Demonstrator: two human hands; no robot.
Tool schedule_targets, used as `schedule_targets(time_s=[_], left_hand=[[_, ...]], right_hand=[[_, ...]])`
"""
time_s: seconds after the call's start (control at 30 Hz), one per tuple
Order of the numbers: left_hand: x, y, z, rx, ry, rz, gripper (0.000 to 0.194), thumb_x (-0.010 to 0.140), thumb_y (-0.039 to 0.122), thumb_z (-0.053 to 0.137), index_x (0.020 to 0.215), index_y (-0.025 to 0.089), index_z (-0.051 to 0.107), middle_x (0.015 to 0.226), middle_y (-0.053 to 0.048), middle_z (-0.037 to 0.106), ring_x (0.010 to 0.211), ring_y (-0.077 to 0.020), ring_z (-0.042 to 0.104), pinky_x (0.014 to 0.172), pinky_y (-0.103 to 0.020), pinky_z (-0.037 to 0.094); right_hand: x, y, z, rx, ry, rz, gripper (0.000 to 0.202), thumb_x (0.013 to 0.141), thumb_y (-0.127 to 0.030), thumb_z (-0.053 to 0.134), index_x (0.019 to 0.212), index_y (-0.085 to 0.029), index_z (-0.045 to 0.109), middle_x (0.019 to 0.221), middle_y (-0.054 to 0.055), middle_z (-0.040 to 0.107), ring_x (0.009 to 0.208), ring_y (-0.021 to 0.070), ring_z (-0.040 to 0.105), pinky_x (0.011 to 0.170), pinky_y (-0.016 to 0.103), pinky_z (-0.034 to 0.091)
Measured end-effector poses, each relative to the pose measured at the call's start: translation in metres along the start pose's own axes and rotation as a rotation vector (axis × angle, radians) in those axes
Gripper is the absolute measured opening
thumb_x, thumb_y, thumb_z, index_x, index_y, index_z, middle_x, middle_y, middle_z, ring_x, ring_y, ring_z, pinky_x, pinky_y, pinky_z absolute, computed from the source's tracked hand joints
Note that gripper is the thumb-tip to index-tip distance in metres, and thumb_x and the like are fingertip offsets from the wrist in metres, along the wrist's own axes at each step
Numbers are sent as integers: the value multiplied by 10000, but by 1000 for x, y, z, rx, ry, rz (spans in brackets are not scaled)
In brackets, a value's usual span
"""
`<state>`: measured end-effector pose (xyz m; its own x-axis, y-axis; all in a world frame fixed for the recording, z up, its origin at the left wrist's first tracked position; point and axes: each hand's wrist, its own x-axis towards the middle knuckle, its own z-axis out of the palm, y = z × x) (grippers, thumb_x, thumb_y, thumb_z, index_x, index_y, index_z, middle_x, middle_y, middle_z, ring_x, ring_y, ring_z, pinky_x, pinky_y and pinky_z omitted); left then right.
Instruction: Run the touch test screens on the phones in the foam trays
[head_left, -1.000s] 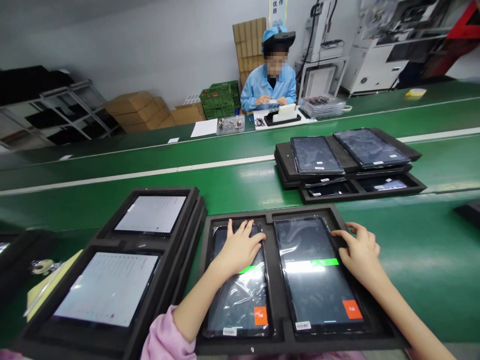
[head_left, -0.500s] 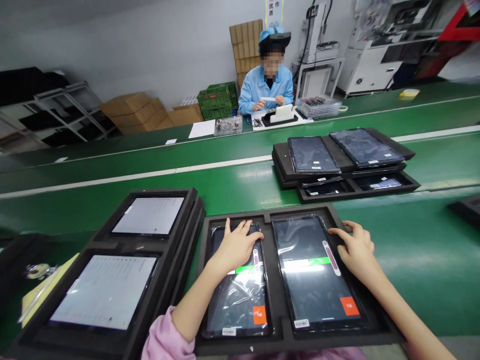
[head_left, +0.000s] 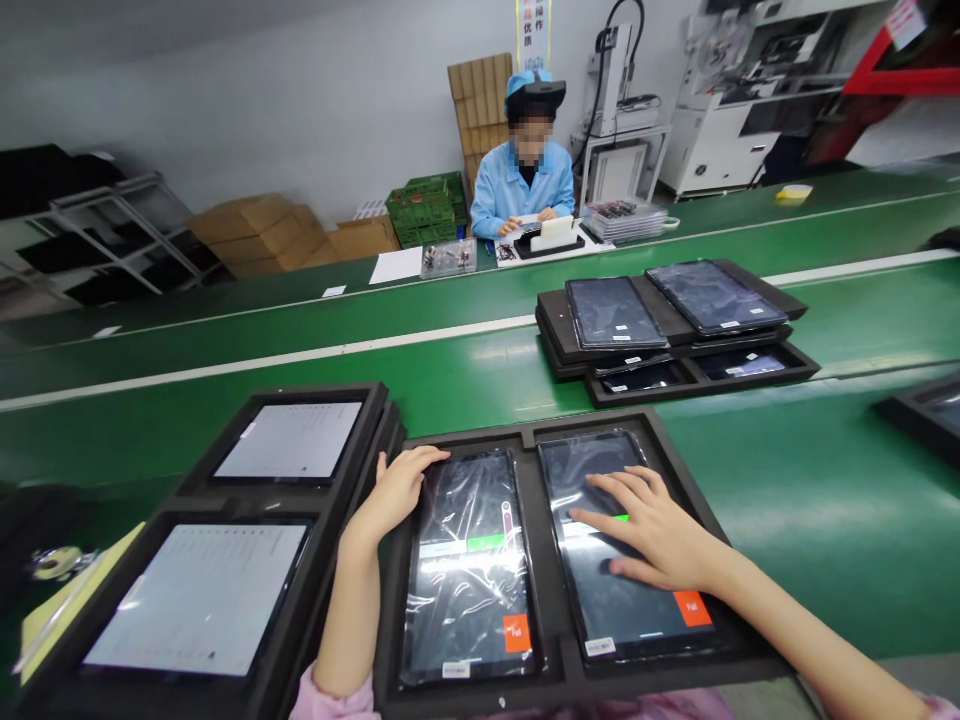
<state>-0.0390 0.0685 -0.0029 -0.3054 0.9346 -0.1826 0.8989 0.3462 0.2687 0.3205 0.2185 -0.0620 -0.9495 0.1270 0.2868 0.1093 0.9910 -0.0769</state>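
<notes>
L hand [head_left: 394,490] – fingers curled | R hand [head_left: 652,530] – flat, fingers spread

Bystanders on and beyond the green conveyor belt [head_left: 787,500]

At the belt's near left edge sits a black foam tray [head_left: 225,500] with two lit white-screened tablets [head_left: 289,440], a yellow pad [head_left: 45,610] beside it. Toward the far right lies a stack of trays [head_left: 675,345] carrying dark tablets. Across the belt a person in a blue smock [head_left: 529,180] sits at the far edge, with cardboard boxes [head_left: 247,225], green crates [head_left: 427,205] and white machines [head_left: 720,140] behind.
</notes>
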Motion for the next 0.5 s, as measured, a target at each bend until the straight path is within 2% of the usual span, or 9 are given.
schedule_targets(time_s=[0.07, 0.17, 0.23, 0.3, 0.37, 0.43, 0.5], left_hand=[[4, 7, 4, 31, 42, -16, 438, 903, 67, 367, 1183, 279, 628, 1323, -48, 643, 1273, -252, 561, 1144, -731, 218], [12, 28, 13, 114, 145, -45, 208, 969, 219, 461, 1058, 212, 649, 1162, -103, 681, 1157, -315, 607, 1147, -750, 144], [16, 45, 21, 161, 191, -24, 214, 983, 315, 509, 1042, 168, 652, 1115, -140, 676, 1127, -343, 607, 1170, -718, 105], [18, 62, 29, 173, 192, 44, 264, 994, 355, 519, 1130, 163, 639, 1156, -139, 666, 1150, -329, 597, 1188, -663, 153], [19, 75, 38, 162, 162, 135, 293, 1009, 354, 508, 1255, 220, 595, 1242, -107, 645, 1203, -288, 579, 1188, -623, 214], [17, 82, 45, 154, 136, 203, 309, 1017, 352, 499, 1306, 272, 570, 1333, -100, 606, 1277, -276, 538, 1189, -631, 215], [15, 85, 50, 160, 129, 243, 295, 1017, 367, 499, 1276, 268, 599, 1387, -125, 571, 1324, -302, 502, 1184, -672, 188]], right_hand=[[5, -1, 1, 11, -11, -48, 640, 940, -597, 614, 1503, -325, 475, 1460, 173, 435, 1278, 373, 415, 1053, 582, 290], [9, -3, 5, 19, -20, -68, 641, 958, -661, 548, 1504, -334, 473, 1463, 167, 436, 1267, 367, 427, 1064, 587, 271], [10, -5, 7, 20, -33, -72, 635, 956, -663, 549, 1494, -331, 487, 1452, 175, 444, 1256, 371, 434, 1063, 603, 260], [10, -6, 6, 22, -39, -63, 600, 952, -632, 578, 1469, -333, 514, 1436, 181, 452, 1249, 376, 437, 1059, 615, 251], [10, -5, 4, 35, -29, -24, 492, 959, -556, 594, 1399, -335, 582, 1429, 165, 460, 1250, 370, 435, 1066, 608, 244], [8, -3, 2, 50, -4, 52, 365, 966, -457, 572, 1293, -318, 655, 1418, 136, 472, 1250, 361, 433, 1076, 586, 247], [5, 2, 2, 49, 31, 164, 315, 964, -364, 514, 1217, -292, 687, 1391, 121, 487, 1236, 353, 437, 1061, 567, 277]])
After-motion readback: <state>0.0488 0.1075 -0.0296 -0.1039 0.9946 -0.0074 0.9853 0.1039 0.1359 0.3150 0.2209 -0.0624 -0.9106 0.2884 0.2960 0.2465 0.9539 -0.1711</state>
